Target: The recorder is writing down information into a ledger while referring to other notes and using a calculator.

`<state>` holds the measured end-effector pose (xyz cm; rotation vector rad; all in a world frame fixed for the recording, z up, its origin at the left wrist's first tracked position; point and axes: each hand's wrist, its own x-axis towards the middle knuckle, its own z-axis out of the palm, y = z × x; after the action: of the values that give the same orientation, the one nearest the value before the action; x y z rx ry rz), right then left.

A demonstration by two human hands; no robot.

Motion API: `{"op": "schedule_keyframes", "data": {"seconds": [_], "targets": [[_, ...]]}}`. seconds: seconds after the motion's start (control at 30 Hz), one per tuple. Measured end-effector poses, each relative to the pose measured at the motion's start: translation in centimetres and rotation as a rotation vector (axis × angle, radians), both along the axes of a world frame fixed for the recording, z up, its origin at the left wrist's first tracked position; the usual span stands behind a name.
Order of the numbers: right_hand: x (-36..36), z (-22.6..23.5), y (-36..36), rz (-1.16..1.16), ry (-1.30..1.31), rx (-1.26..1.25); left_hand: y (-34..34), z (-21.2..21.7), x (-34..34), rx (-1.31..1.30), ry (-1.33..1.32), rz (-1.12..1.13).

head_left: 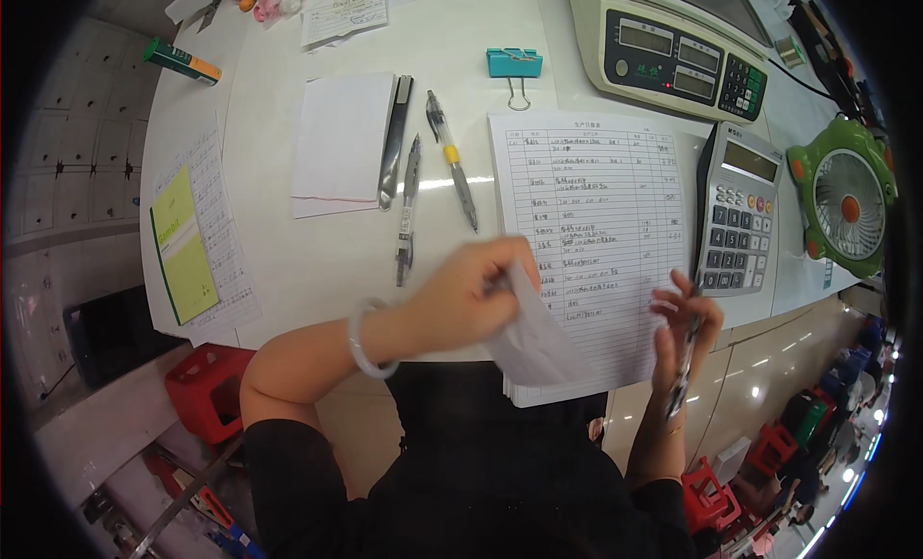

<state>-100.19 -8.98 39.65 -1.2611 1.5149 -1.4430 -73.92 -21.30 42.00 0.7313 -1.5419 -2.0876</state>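
Pinching paper (538, 343) — left fingers (502, 252); right (681, 306), spread, hold pen (684, 372).

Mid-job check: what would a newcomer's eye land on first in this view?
Probably the bright green fan with its orange hub, at the right beside the grey calculator. Next, in the middle, the left hand holding a white sheet over the stack of forms, and the right hand holding a pen. The turquoise binder clip above the stack stands out too.
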Motion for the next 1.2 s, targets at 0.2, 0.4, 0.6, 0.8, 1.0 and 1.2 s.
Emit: {"op": "schedule_keyframes", "data": {"seconds": [0.2, 0.4, 0.6, 0.8, 1.0, 1.2], "targets": [[-2.6, -0.8, -1.8, -0.174, -0.044, 0.114, -3.4, 1.2, 0.7, -0.491, -0.393, 0.147], [-3.2, 1.0, -5.4, -0.045, -0.072, 0.058, -2.5, -0.4, 0.1, -0.823, -0.520, 0.156], [-2.4, 0.7, -14.6, -0.171, 0.023, 0.202, -2.4, -0.2, 0.0, -0.848, -0.586, 0.172], [-1.9, -2.0, -15.4, -0.186, 0.147, 0.132, -2.4, -0.8, 0.2, -0.948, -0.606, 0.134], [-1.8, -2.4, -15.6, -0.202, 0.330, 0.145, -2.6, -0.7, 0.0, -0.952, -0.621, 0.136], [-2.0, -2.5, -15.7, -0.195, 0.279, 0.094, -2.6, -0.7, -0.2, -0.987, -0.617, 0.141]]}}
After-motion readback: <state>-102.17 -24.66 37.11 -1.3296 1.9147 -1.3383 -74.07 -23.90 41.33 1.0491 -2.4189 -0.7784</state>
